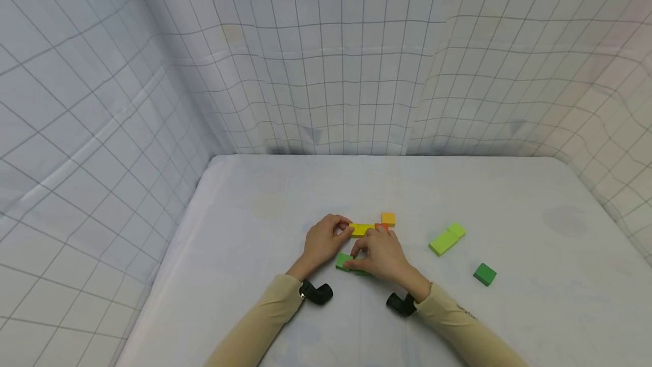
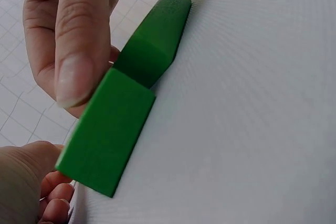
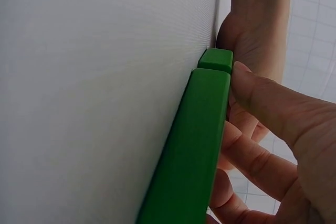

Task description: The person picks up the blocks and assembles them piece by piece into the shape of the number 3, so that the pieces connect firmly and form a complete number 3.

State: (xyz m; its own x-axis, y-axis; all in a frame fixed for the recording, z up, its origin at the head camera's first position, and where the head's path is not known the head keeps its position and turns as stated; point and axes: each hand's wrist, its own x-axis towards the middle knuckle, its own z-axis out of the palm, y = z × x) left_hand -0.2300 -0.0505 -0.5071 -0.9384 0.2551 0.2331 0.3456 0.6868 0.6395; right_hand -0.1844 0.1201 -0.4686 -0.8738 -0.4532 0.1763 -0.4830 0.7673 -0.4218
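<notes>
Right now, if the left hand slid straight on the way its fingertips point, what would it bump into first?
Most likely the yellow piece: the left hand has its fingertips right at that piece's left end, though the head view leaves unclear whether they touch.

A curtained recording booth (image 1: 326,72), as in a lab, was suggested; a white-covered table (image 1: 265,197) was enclosed at the back and at both sides by pale, creased hangings (image 1: 81,84) printed with dark grid lines; black wrist cameras (image 1: 318,294) were worn; by what larger building the booth was housed could not be told.
</notes>
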